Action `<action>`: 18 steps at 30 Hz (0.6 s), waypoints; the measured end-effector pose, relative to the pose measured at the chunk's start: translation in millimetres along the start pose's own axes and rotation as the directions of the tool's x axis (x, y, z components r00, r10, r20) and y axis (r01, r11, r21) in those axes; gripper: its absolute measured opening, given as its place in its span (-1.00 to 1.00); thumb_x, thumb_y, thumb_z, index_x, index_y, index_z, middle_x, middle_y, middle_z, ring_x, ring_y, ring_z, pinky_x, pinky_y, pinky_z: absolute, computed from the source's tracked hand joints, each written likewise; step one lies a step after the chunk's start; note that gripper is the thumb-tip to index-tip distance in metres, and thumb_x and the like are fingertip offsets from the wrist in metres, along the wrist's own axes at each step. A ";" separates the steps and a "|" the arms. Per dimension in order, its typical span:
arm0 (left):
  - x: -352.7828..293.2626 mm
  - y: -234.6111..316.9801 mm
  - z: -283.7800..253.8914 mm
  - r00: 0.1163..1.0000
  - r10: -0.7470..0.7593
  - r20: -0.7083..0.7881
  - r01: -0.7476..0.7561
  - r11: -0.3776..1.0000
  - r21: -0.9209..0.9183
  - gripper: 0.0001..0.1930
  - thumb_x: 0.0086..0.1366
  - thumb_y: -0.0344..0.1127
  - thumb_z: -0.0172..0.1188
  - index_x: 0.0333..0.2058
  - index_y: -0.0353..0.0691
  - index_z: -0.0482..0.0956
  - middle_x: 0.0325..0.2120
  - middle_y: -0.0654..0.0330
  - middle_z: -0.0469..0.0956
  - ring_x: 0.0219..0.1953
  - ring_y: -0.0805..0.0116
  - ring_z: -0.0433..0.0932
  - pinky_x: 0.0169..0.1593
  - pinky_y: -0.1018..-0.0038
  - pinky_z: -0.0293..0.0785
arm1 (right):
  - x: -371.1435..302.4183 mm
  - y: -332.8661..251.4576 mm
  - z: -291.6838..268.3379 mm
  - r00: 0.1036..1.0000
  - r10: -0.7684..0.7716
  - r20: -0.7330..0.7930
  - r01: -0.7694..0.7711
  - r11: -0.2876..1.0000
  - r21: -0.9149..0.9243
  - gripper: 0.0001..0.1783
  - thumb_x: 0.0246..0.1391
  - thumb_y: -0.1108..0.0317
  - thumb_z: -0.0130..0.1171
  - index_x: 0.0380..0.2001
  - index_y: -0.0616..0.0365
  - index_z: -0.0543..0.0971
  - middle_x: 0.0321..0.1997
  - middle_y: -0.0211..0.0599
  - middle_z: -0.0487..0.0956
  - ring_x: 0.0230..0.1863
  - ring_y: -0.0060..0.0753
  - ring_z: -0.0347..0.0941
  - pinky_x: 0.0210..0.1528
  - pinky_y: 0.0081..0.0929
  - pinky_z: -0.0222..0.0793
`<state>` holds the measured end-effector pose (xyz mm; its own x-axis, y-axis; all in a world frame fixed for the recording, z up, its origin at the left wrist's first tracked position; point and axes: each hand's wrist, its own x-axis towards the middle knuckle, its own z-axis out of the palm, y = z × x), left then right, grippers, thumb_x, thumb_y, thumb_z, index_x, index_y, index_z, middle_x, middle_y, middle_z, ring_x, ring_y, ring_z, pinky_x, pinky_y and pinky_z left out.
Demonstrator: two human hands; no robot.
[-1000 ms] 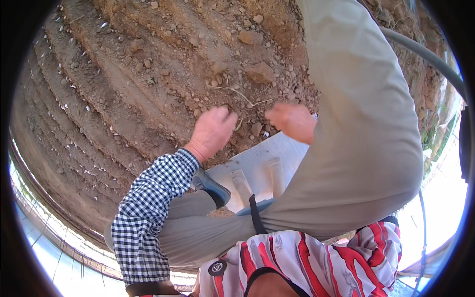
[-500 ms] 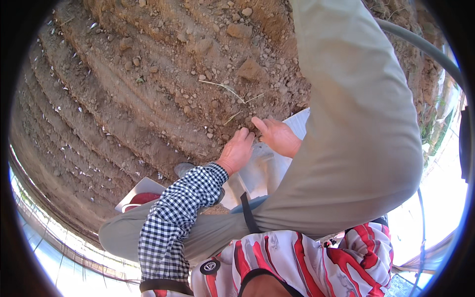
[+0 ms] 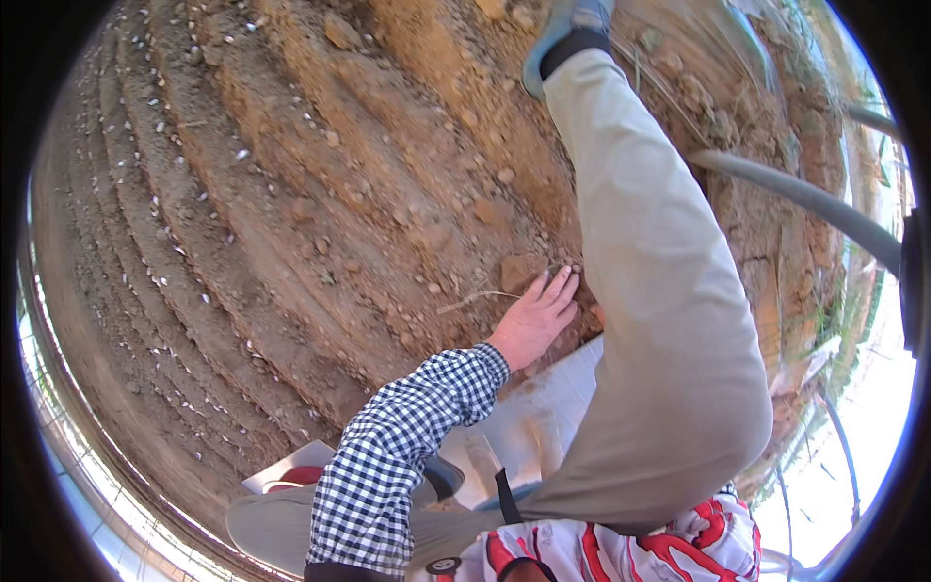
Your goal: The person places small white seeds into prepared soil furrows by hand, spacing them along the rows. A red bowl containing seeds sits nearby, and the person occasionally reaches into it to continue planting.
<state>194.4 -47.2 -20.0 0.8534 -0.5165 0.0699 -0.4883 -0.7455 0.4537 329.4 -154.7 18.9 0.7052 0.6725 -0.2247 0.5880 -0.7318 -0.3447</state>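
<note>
My left hand [image 3: 538,320], in a checked sleeve, reaches down to the brown soil with its fingers stretched out and slightly apart. Its fingertips touch the dirt beside a reddish clod [image 3: 522,272], and no held object shows in it. Next to the wrist lies a thin dry stalk [image 3: 473,299]. Of my right hand [image 3: 597,313] only a small piece shows; my bent leg [image 3: 659,291] hides the rest, its fingers included. Just below the hands, a pale, shiny flat sheet or board [image 3: 567,383] lies on the ground.
Ploughed furrows [image 3: 252,242] dotted with small white pieces [image 3: 241,154] stretch across the left. A light tray-like piece with something red [image 3: 303,475] sits at lower left by my knee. A thick grey pipe [image 3: 805,189] crosses the right side. My shoe [image 3: 558,48] rests at the top.
My view has shifted, bringing my shoe into sight. The left hand has gone from curled fingers to stretched ones on the soil; the right hand has slipped mostly behind my leg.
</note>
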 end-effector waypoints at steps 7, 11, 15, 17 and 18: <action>54.4 -121.5 -64.5 0.961 -0.137 -0.238 0.171 0.977 0.125 -0.55 0.26 -0.20 0.13 0.13 -0.13 0.49 0.28 0.02 0.32 0.40 -0.02 0.18 0.36 -0.23 0.05 | 43.1 -2.1 8.7 0.973 0.007 -0.231 -0.025 0.997 -0.074 -0.14 -0.07 0.31 0.44 0.32 0.08 0.30 0.31 -0.04 0.33 0.25 0.07 0.34 0.22 -0.06 0.34; 98.2 -181.8 -75.3 0.971 -0.069 -0.230 0.126 0.961 0.244 -0.53 0.26 -0.17 0.15 0.16 0.00 0.46 0.28 0.06 0.32 0.40 0.01 0.20 0.37 -0.30 0.00 | 52.2 -3.5 18.7 0.946 -0.012 -0.323 -0.024 0.994 -0.106 -0.05 -0.09 0.27 0.46 0.38 0.10 0.26 0.44 0.00 0.26 0.39 0.10 0.27 0.34 -0.01 0.30; 81.6 -242.4 -94.9 0.989 -0.066 -0.134 0.113 0.916 0.384 -0.54 0.24 -0.11 0.22 0.12 0.07 0.46 0.18 0.08 0.35 0.34 0.02 0.24 0.37 -0.25 0.01 | 90.3 -19.5 5.1 0.924 -0.300 -0.237 0.313 0.950 0.019 0.06 -0.14 0.17 0.51 0.40 0.15 0.21 0.50 -0.10 0.15 0.53 0.13 0.00 0.51 0.03 0.00; 66.4 -254.5 -101.8 0.982 -0.091 -0.166 0.139 0.943 0.303 -0.48 0.16 -0.09 0.35 0.10 0.05 0.46 0.12 0.07 0.36 0.29 0.03 0.28 0.36 -0.11 0.09 | 120.0 -14.6 -0.1 0.938 -0.181 -0.295 0.194 0.981 0.017 0.06 -0.15 0.14 0.52 0.40 0.15 0.22 0.50 -0.11 0.15 0.54 0.11 -0.02 0.53 0.02 -0.03; 61.2 -256.5 -105.6 0.979 -0.166 -0.121 0.197 0.926 0.323 -0.45 0.15 -0.06 0.39 0.11 0.05 0.46 0.17 0.06 0.33 0.31 0.01 0.24 0.37 -0.09 0.09 | 130.8 -12.8 -1.6 0.938 -0.121 -0.326 0.133 0.991 0.014 0.07 -0.16 0.13 0.52 0.40 0.14 0.22 0.50 -0.12 0.15 0.54 0.10 -0.04 0.53 0.01 -0.05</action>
<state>391.1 156.9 -38.3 0.9385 -0.3303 0.1006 -0.3423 -0.9281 0.1467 414.7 -57.6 -4.6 0.7192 0.6829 0.1279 0.6708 -0.6345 -0.3841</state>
